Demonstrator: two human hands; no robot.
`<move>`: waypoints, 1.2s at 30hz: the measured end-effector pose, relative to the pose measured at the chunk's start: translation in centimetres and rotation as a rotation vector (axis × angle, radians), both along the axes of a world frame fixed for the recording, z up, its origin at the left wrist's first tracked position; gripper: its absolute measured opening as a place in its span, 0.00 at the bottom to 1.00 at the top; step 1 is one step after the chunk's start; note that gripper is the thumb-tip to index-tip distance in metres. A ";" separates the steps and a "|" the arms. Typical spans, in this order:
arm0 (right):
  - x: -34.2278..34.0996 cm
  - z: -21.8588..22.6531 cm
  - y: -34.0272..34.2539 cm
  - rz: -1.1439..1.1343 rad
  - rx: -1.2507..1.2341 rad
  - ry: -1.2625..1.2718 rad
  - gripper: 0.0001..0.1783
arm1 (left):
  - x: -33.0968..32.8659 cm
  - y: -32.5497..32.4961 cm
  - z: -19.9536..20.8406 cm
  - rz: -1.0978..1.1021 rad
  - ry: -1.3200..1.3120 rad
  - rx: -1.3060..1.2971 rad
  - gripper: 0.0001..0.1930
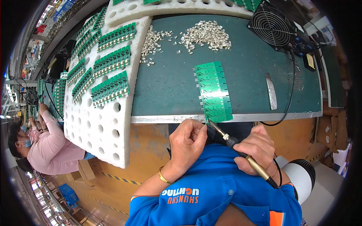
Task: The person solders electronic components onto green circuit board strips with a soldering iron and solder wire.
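My right hand (257,148) is closed round a soldering iron (241,151), its tip slanting up and left to the near end of a green circuit board panel (213,92). In a pinch, my left hand (187,141) holds a thin solder wire (206,123) whose end meets the iron's tip at the board's near edge. The panel lies lengthwise on the table, its near end by the metal-trimmed front edge. Pins stick out along its left side. Whether the wire is melting is too small to tell.
White perforated foam (120,137) at left bears rows of populated boards (110,88). Small connectors (211,35) lie heaped at the back. A fan (272,26) stands back right, its black cable (293,90) hanging over the edge. A metal strip (270,92) lies right. A co-worker (52,147) sits far left.
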State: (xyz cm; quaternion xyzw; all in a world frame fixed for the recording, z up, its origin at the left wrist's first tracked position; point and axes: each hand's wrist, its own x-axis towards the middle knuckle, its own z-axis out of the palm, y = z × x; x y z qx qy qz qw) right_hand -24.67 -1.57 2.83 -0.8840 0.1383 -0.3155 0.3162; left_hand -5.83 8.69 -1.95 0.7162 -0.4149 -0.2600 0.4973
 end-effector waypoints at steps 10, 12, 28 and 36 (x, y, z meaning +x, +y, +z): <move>0.0 -0.2 0.4 -0.011 -0.053 -0.001 0.17 | -0.1 0.1 -0.2 -0.002 0.009 0.003 0.06; -0.1 -0.2 0.4 -0.007 -0.054 0.004 0.17 | -0.1 0.0 -0.2 0.003 0.013 0.001 0.06; -0.2 -0.2 0.4 -0.011 -0.043 0.002 0.16 | 0.1 0.1 0.0 -0.018 -0.002 0.019 0.06; -0.3 -0.1 0.6 -0.002 -0.041 0.010 0.17 | 0.2 0.1 -0.1 -0.033 -0.015 0.010 0.06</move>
